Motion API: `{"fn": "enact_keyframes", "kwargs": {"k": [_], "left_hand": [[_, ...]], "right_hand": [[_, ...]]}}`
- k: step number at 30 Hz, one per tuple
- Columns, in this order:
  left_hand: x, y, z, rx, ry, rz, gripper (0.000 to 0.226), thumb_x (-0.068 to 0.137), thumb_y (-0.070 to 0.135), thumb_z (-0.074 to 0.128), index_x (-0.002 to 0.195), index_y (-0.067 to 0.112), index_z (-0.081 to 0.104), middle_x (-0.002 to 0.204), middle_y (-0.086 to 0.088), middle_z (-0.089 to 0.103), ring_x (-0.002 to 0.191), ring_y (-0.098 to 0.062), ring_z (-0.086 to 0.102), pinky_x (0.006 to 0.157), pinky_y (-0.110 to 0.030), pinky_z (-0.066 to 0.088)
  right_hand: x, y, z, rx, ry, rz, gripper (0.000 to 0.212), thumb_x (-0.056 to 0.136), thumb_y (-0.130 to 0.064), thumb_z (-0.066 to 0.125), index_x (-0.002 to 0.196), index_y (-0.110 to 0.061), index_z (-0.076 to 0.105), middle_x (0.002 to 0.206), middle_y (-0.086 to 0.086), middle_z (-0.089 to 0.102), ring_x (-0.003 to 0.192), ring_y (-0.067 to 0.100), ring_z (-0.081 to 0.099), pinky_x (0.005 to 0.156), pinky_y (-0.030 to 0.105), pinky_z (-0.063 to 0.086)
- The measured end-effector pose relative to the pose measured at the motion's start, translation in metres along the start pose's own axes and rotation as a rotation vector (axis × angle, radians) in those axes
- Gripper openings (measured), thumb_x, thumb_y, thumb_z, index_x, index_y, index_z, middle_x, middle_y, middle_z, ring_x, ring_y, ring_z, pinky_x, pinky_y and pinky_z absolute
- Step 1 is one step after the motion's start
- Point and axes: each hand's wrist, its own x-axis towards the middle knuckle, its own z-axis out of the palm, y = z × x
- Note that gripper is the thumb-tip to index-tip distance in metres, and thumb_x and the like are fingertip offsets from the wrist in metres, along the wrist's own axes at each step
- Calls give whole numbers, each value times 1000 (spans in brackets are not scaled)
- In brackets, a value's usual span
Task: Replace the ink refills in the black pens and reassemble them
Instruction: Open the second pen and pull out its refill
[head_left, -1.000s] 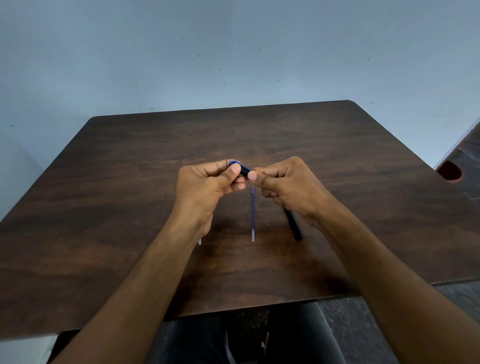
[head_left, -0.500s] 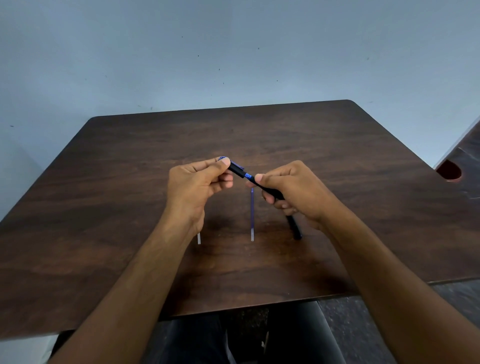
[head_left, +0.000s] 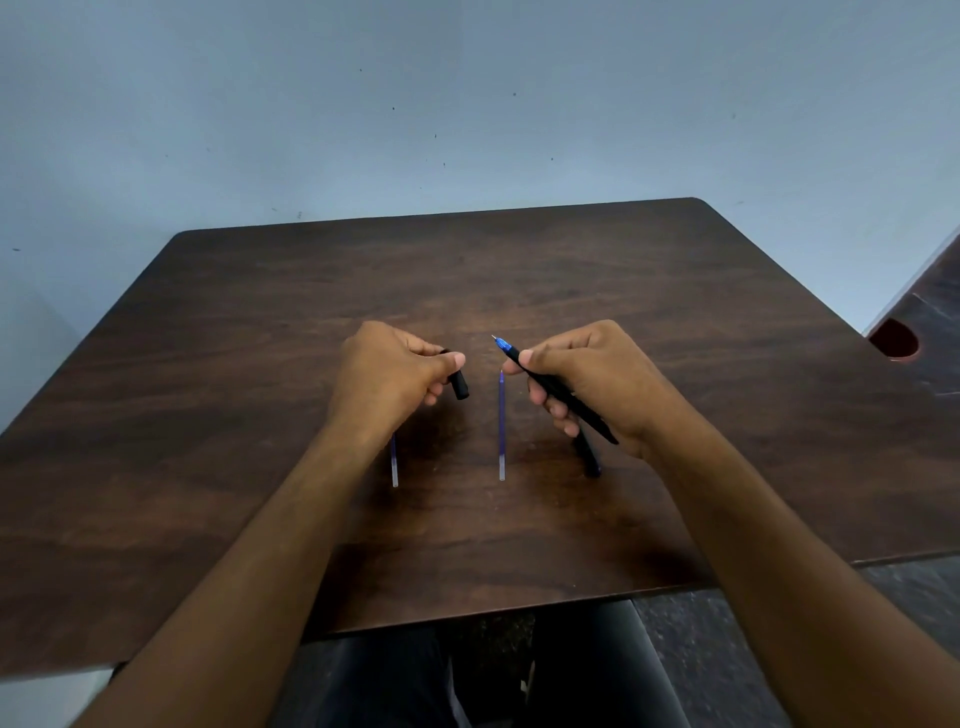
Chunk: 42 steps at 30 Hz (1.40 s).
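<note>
Black and slim, the plastic pen barrel (head_left: 563, 397) with its blue-tipped point bared slants across the right hand (head_left: 587, 384), fingers curled round it above the dark wooden bench (head_left: 260, 415). The left hand (head_left: 392, 376) pinches what looks like its short black cap (head_left: 458, 383), apart.

Dark brown wood-grain table (head_left: 571, 270) with rounded corners, set against pale blue-grey wall (head_left: 467, 104). Dark speckled floor (head_left: 909, 613) at lower right.

Soft, dim, even light; my hands cast faint shadows on the table (head_left: 260, 415). Wide-angle bend at the edges, slightly soft focus.
</note>
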Motion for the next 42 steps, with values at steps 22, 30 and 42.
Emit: {"fn": "enact_keyframes", "kwargs": {"k": [22, 30, 42], "left_hand": [[18, 11, 13, 408, -46, -94, 33, 74, 43, 84, 91, 15, 78, 81, -6, 75, 83, -21, 72, 82, -39, 61], [13, 17, 12, 495, -83, -75, 40, 76, 44, 83, 102, 13, 79, 87, -9, 75, 90, -25, 71, 86, -39, 59], [-8, 9, 5, -1, -53, 333, 23, 77, 32, 85, 97, 25, 80, 81, 11, 78, 55, 1, 64, 56, -14, 52]], "right_hand": [[10, 8, -2, 59, 32, 65, 25, 98, -11, 55, 97, -4, 79, 67, 10, 65, 49, 14, 49, 42, 27, 39], [8, 6, 1, 83, 35, 89, 24, 98, -9, 54, 99, -1, 77, 71, 14, 63, 50, 15, 48, 44, 29, 38], [12, 13, 5, 124, 24, 6, 25, 97, -10, 56, 95, -4, 80, 68, 12, 65, 51, 15, 49, 43, 29, 38]]}}
